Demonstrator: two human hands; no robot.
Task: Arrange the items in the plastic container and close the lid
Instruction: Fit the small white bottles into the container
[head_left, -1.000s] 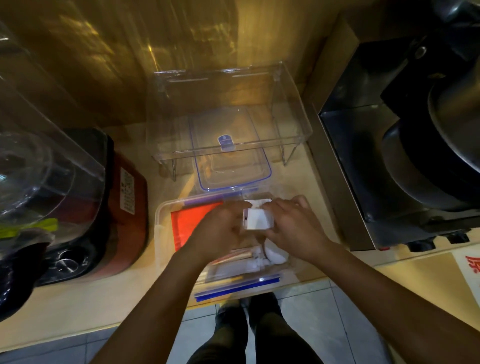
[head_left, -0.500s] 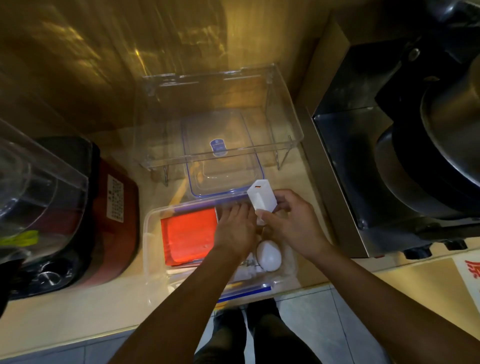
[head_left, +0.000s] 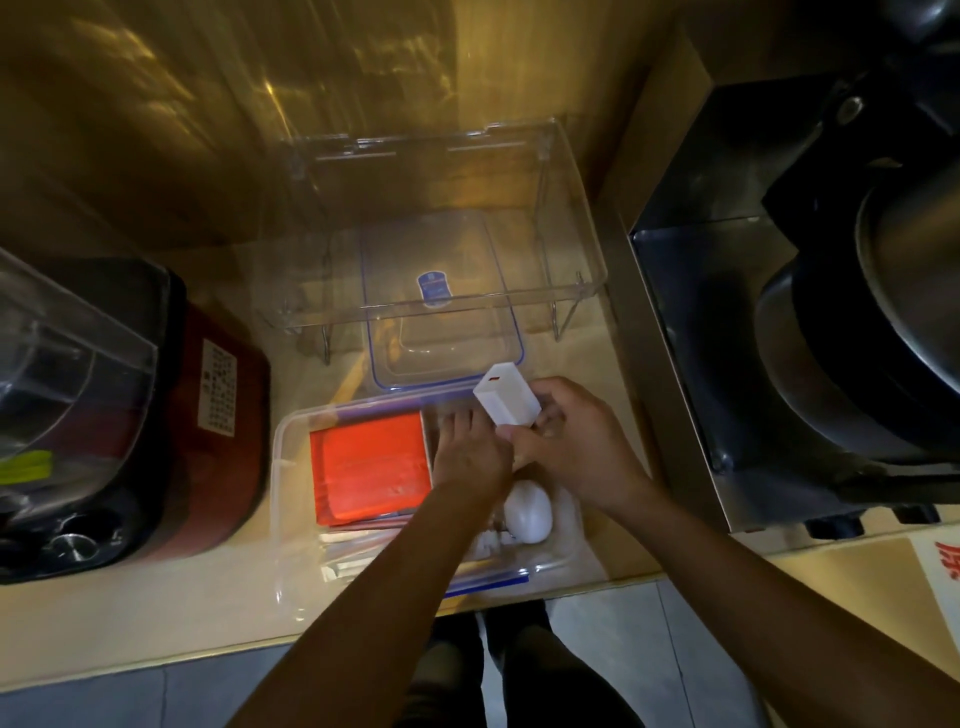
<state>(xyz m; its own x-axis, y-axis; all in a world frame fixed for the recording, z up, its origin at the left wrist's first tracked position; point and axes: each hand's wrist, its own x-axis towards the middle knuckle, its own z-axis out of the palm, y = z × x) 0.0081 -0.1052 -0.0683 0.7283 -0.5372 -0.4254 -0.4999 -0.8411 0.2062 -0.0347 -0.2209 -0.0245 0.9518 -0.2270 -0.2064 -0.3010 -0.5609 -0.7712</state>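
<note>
We see a pale wooden counter (head_left: 156, 597) carrying everything, with a dark red and black appliance (head_left: 171, 441) at nine o'clock and a steel machine (head_left: 779, 338) at three o'clock. At twelve o'clock stands a clear display case (head_left: 441, 223), and through it we see the lid (head_left: 447, 322), clear with a blue rim and a small blue label, lying flat on the counter just beyond the container.

The plastic container (head_left: 283, 467) sits open at the centre, near the counter's front edge; it is clear and rectangular with rounded corners and a blue strip along its near side. Inside, at its nine o'clock half, lies a flat orange-red packet (head_left: 369, 462). At its five o'clock corner rests a white egg-shaped object (head_left: 527, 512). Under our arm lie clear bags and papers we cannot make out.

Our right hand (head_left: 576, 447) hovers over the container's one o'clock corner, its grip closed around a white rectangular charger block (head_left: 506, 400), tilted with its far end pointing toward eleven o'clock and a small dark and red mark on that end. Our left hand (head_left: 470, 452) reaches palm down into the container's middle, fingers (head_left: 457, 418) stretched toward twelve o'clock; its grip is flat and loose, holding nothing we can see.
</note>
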